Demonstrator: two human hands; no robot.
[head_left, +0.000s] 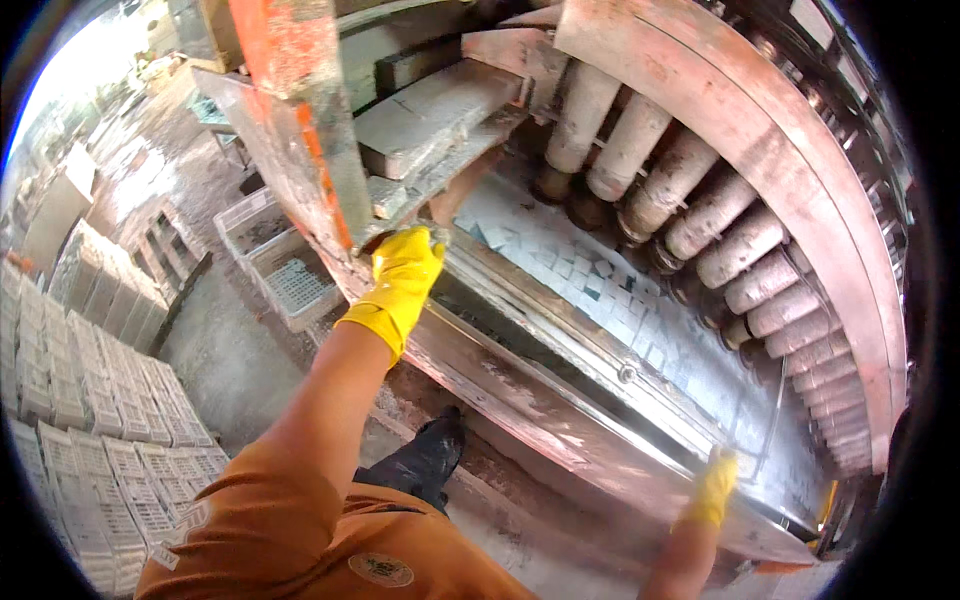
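Note:
My left hand [402,275], in a yellow rubber glove, is at the near left corner of a long machine bed. Its fingers are curled by the end of a metal rail [520,300]; whatever they hold is hidden. Farther right, my right hand [716,488], in a matching glove, is over the bed's near edge, its fingers smeared by motion. Between the hands and the rollers, many small pale grey tile-like pieces [600,285] cover the wet bed.
A row of thick cylinders [670,185] stands under a curved reddish beam [740,110]. Beside an orange-marked post [300,50] lies a thick grey slab [440,110]. Plastic crates [290,275] sit on the floor; stacked pale crates [110,400] fill the left.

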